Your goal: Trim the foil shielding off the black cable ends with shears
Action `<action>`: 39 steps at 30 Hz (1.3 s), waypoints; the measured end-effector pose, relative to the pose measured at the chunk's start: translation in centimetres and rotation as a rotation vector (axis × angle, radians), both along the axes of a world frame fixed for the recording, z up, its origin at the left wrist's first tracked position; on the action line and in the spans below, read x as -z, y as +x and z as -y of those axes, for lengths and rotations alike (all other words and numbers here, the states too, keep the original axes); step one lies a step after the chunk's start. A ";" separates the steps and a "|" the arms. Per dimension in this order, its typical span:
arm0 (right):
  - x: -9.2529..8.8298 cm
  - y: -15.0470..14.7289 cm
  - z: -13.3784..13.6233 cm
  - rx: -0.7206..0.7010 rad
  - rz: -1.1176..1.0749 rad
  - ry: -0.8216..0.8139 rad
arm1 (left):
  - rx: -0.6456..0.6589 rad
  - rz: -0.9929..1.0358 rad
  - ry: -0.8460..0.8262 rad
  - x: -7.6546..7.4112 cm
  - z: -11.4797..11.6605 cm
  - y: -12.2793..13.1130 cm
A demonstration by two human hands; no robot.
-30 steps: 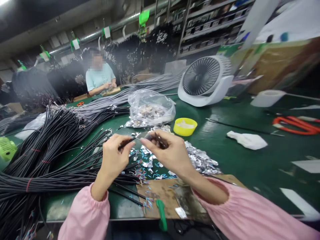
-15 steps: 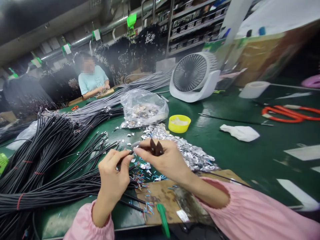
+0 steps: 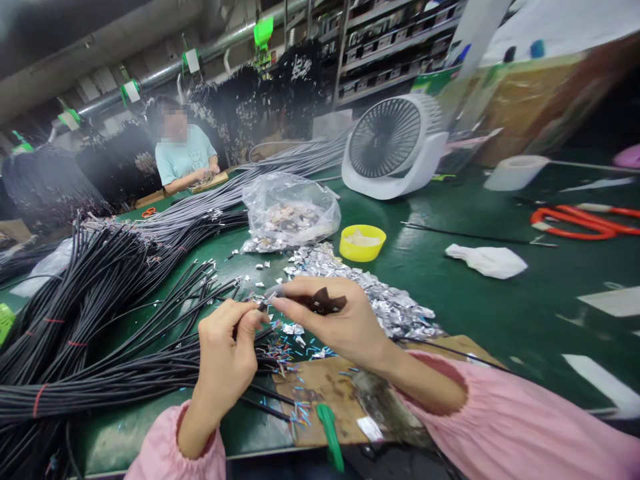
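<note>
The cable end (image 3: pixel 262 307) sits above the table (image 3: pixel 480 310), clamped in our left hand (image 3: pixel 227 343), likely to steady it; our right hand (image 3: pixel 350 327) pinches at its tip, gripping dark blades (image 3: pixel 327 302), perhaps kept handy. Foil scraps (image 3: pixel 395 303) lie beyond.

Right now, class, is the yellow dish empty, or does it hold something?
Holding something: pale material shows inside the rim of the yellow dish. How deep it goes, I cannot tell.

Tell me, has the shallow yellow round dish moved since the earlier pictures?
No. The yellow round dish keeps its place beside the clear plastic bag, although the view shifted.
</note>
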State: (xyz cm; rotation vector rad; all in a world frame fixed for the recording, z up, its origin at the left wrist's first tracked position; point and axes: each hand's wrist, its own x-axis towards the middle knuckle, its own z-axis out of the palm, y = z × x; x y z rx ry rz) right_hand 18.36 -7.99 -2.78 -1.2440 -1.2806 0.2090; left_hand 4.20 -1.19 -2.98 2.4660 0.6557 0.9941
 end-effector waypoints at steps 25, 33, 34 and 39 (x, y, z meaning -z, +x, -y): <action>1.3 -0.1 -0.4 -0.002 0.152 -0.019 | 0.141 0.226 -1.016 -1.3 -0.4 -0.5; 1.2 -0.3 0.0 -0.005 0.275 0.044 | 0.192 0.207 -1.009 -1.3 -0.4 -0.4; 1.2 -0.2 0.0 0.005 0.280 0.045 | 0.200 0.207 -1.006 -1.3 -0.5 -0.4; 1.3 -0.2 0.1 0.024 0.273 0.049 | 0.199 0.202 -1.001 -1.3 -0.5 -0.5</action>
